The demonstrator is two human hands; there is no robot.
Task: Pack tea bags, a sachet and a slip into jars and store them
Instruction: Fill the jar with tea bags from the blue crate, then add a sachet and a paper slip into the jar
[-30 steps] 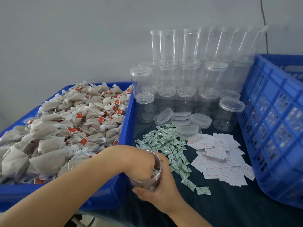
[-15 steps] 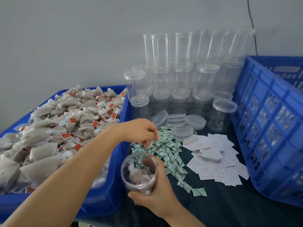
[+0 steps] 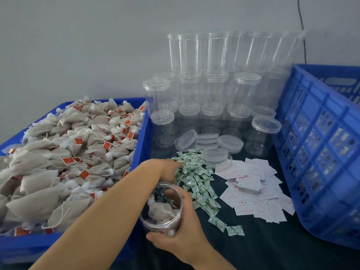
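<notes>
My right hand (image 3: pixel 181 236) grips a clear open jar (image 3: pixel 161 213) near the table's front edge; several tea bags lie inside it. My left hand (image 3: pixel 165 170) reaches over the jar, its fingertips down on the pile of green-and-white sachets (image 3: pixel 196 180). Whether they pinch a sachet is hidden. White slips with red print (image 3: pixel 253 191) lie scattered to the right of the sachets. At the left, a blue bin (image 3: pixel 143 133) is heaped with loose tea bags (image 3: pixel 68 152) with red tags.
Stacked empty clear jars (image 3: pixel 214 90) stand against the back wall, with loose lids (image 3: pixel 206 141) in front of them. A large blue slatted crate (image 3: pixel 321 152) stands at the right. The table has a dark cloth (image 3: pixel 263 246).
My left hand came out of the jar, moved up and right, then dropped onto the sachet pile. My right hand has kept hold of the jar throughout.
</notes>
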